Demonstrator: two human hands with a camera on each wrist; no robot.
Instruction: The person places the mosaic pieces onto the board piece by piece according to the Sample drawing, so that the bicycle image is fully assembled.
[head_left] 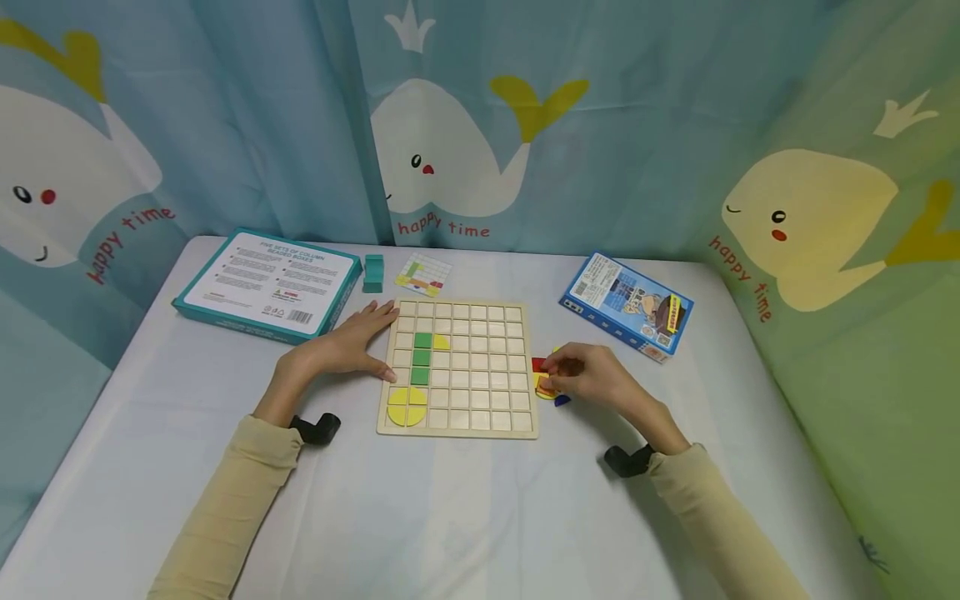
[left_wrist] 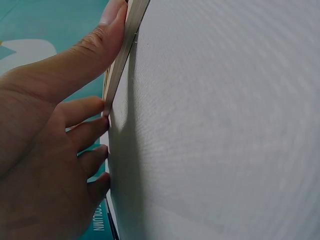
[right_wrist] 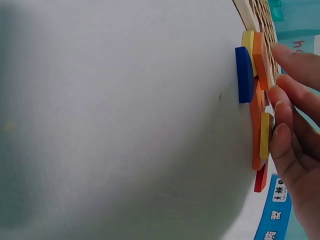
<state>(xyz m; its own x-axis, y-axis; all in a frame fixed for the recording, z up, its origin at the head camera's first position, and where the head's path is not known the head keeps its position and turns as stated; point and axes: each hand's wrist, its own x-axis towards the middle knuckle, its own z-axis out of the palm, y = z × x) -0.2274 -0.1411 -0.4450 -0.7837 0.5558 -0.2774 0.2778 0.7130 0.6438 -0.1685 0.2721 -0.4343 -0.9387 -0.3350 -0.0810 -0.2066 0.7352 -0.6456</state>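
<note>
A square wooden grid board [head_left: 480,358] lies in the middle of the table. On its left part are three green squares [head_left: 422,357], a yellow circle [head_left: 407,407] made of quarter pieces and a yellow quarter piece [head_left: 441,342]. My left hand [head_left: 352,342] has its fingers spread, with thumb and fingertips touching the board's left edge. At the board's right side my right hand [head_left: 596,377] reaches into a small pile with bent fingers. In the right wrist view, its fingertips are at an orange piece [right_wrist: 260,60] and a yellow piece [right_wrist: 265,135]; whether they pinch one is unclear. A blue piece [right_wrist: 244,75] lies beside them.
A pattern card [head_left: 423,275] lies behind the board, with a small teal block [head_left: 373,273] to its left. Farther left is a flat teal-edged box [head_left: 270,283]. A blue box [head_left: 630,304] lies behind my right hand. A whale-print curtain [head_left: 637,183] surrounds the table.
</note>
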